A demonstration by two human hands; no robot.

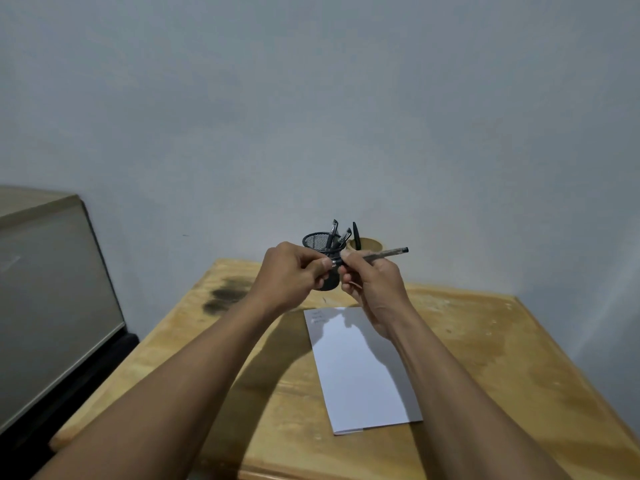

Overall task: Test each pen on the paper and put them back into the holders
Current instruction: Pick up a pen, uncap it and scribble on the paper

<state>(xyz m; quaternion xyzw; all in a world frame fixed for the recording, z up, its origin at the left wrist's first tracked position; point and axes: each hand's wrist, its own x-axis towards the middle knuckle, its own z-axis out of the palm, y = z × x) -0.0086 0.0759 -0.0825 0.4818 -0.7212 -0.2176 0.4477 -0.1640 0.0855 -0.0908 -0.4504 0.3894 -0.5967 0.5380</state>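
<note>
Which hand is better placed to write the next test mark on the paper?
The right hand, probably. It holds the pen barrel, while the left hand pinches only the cap end. The white paper lies directly below the right forearm.

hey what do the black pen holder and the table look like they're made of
The black pen holder looks like metal wire mesh with a matte finish: its wall shows a fine see-through grid. The table looks like light wood or plywood, with visible grain, dark stains and a dull sheen.
</note>
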